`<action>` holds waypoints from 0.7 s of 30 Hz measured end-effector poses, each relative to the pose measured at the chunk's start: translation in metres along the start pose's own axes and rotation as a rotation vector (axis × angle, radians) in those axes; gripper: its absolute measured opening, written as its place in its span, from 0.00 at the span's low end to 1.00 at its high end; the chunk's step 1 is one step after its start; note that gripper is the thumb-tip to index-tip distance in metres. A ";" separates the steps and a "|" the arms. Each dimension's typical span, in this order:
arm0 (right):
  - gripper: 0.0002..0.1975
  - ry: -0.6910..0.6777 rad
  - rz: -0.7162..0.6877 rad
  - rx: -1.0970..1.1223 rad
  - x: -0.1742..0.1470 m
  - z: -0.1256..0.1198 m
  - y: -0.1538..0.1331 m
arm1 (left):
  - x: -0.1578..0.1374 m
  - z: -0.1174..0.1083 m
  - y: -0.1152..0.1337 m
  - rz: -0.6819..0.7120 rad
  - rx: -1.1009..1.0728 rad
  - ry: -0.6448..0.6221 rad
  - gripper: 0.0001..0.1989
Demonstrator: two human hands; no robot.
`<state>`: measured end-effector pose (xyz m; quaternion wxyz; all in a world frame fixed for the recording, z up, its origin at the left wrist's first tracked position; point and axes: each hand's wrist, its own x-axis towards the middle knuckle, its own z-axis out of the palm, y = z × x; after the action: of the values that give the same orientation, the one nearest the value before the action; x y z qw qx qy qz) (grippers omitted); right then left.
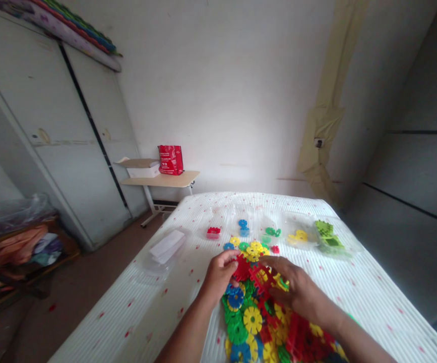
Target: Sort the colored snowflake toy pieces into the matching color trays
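My left hand (220, 272) pinches a red toothed plastic building piece (243, 267) between thumb and fingers at the far end of the pile. On the right, my right hand (297, 287) reaches over the pile with its fingers apart, close to another red toothed piece (261, 277) with an opening in it. Part of what lies beneath that hand is hidden. The pile mixes yellow flower-shaped discs (252, 320), green discs (237, 331), blue discs (235, 298) and red square pieces.
Behind the pile, clear plastic boxes hold red pieces (213, 231), blue discs (243, 227), green discs (273, 232), yellow discs (297, 236) and light green blocks (327, 234). White paper (167, 247) lies in clear plastic at left. A side table (180, 179) bears a red bag (171, 160).
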<state>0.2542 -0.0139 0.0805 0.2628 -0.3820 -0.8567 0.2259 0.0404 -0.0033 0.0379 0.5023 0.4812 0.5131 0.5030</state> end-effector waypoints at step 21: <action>0.22 0.012 0.052 0.063 0.002 0.018 -0.001 | -0.013 0.014 0.004 -0.046 0.021 -0.150 0.22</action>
<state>0.2414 -0.0166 0.0677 0.2738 -0.3971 -0.8373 0.2573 0.0544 -0.0162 0.0422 0.5457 0.5108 0.4903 0.4482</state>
